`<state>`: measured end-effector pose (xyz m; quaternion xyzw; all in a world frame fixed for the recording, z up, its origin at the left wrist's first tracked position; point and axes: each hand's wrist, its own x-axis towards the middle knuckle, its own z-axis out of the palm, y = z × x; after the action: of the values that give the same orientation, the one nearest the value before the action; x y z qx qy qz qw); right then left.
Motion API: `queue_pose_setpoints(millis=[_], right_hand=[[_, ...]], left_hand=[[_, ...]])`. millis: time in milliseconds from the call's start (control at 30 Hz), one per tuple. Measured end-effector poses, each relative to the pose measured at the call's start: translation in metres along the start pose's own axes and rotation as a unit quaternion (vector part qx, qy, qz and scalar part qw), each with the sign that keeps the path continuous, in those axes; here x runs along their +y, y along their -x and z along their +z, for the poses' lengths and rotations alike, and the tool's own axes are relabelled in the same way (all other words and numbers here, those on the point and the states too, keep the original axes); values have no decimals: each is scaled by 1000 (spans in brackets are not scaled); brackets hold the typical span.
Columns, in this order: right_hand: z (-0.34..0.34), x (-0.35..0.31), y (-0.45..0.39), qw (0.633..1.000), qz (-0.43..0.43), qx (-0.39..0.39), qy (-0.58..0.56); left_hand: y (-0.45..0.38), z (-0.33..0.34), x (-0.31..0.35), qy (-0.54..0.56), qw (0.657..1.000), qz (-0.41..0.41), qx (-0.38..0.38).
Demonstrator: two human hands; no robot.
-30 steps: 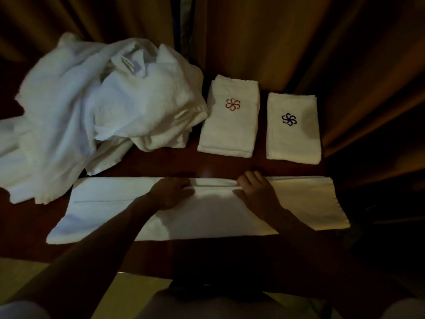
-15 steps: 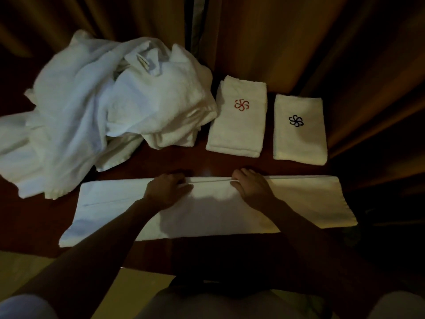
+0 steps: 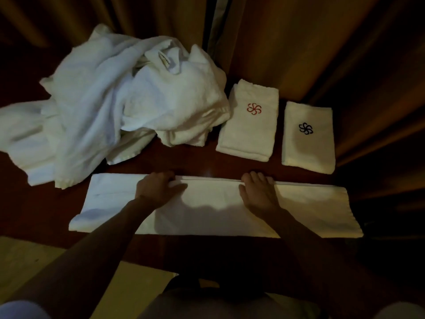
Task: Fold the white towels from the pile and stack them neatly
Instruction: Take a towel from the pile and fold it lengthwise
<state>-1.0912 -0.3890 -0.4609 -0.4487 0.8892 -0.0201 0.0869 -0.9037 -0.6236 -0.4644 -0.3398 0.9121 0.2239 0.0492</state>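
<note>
So the loose pile [image 3: 110,107] sits far left on the dark bench [image 3: 202,165], and the long half-folded towel [image 3: 216,208] lies up front. Soft, floppy, light stuff; best taken at the far edge, where left hand [image 3: 156,188] and right hand [image 3: 258,192] curl over it. Brown curtains [image 3: 322,42] behind.

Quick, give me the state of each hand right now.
Left hand: grips the far edge of the flat towel.
Right hand: fingers curled over that same edge.

No readable text; the tag [image 3: 164,58] is blurred
</note>
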Motion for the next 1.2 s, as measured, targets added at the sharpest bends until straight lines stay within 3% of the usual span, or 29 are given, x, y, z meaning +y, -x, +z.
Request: queue_pose_setpoints(millis=[167,267,400,500,700,833,967,1200], right_hand=[[-7,-72,-21,989,-134,-54,-17],[2,-108,-29,988,-143,-36,-38],[14,-96,-17,984,-176,-24,0],[14,-83,-11,984,-175,-15,28],[3,-93,-23,988,-145,-55,8],[4,-93,-23,990,-130,-57,-14],[5,-96,-25,993,-89,-64,-53],[-1,-100,-29,992,-55,-88,-66]], left_hand=[[2,6,1,15,1000,-6,-13],[10,8,5,28,999,-5,-31],[25,-6,-31,36,997,0,-64],[31,-30,-64,56,995,-5,-81],[39,-56,-123,93,995,27,-32],[42,-57,-136,96,993,40,54],[44,-51,-140,140,985,6,103],[42,-49,-137,101,984,-63,131]])
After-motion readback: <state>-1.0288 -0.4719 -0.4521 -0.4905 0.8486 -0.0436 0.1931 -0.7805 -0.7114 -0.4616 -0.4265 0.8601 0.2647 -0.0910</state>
